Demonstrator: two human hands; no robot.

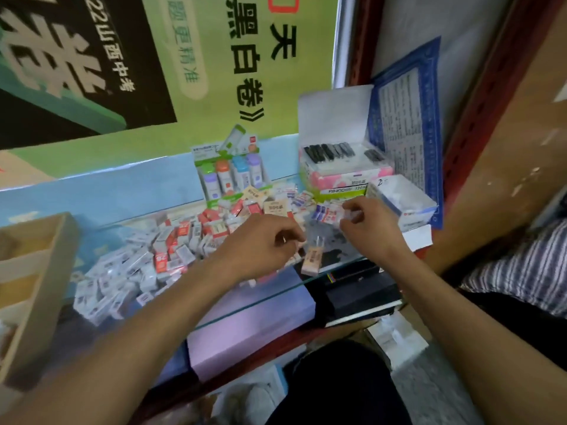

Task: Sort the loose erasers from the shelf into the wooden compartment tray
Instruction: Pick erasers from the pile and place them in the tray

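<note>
The loose erasers (171, 246) lie heaped on the glass shelf (270, 297); being small, light, sleeved blocks, they probably slide easily on glass and are best pinched across the long sides. The left hand (260, 246) has curled fingers over the pile near a beige eraser (313, 260), though any grip is hidden, while the right hand (365, 222) pinches a small pale eraser. The wooden compartment tray (33, 289) stands at far left, well apart from both hands.
</note>
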